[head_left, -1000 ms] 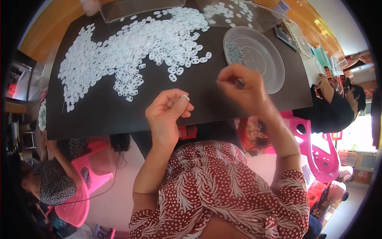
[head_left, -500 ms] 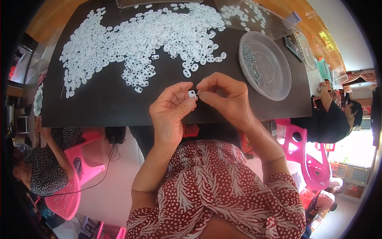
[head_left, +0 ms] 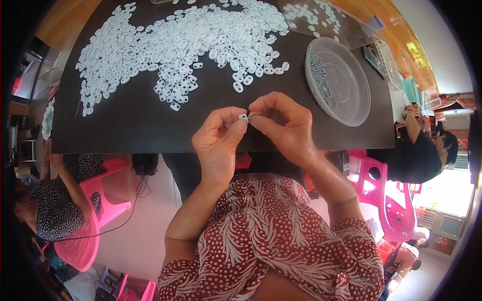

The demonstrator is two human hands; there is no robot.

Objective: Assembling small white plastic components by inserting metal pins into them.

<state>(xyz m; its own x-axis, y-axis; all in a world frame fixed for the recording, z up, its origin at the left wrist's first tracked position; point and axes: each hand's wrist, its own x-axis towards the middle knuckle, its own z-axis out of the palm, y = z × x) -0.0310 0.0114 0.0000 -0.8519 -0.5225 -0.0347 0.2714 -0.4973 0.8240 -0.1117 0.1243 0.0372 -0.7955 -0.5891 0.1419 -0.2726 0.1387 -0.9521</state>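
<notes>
Between the thumb and fingers of my left hand (head_left: 215,140) is a small white plastic piece with holes (head_left: 243,117), held just above the table's near side. My right hand (head_left: 288,125) is closed in a pinch right beside it, its fingertips meeting the edge of the piece. Whatever those right fingertips grip is too small to make out. Beyond my hands spreads a large heap of similar white plastic pieces (head_left: 181,40). To the right stands a round clear plastic tub (head_left: 354,85) with small grey metal pins (head_left: 320,78) along its left side.
The dark tabletop (head_left: 125,130) ends close to my body. A clear sheet or tray with more white pieces (head_left: 306,17) lies at the far right, near a phone-like device (head_left: 374,61). Other people sit left and right by pink plastic chairs (head_left: 90,220).
The white piece has tilted a little in my left fingers, and my left hand has shifted slightly right. Both hands stay together in their pinch. The whole view has moved slightly.
</notes>
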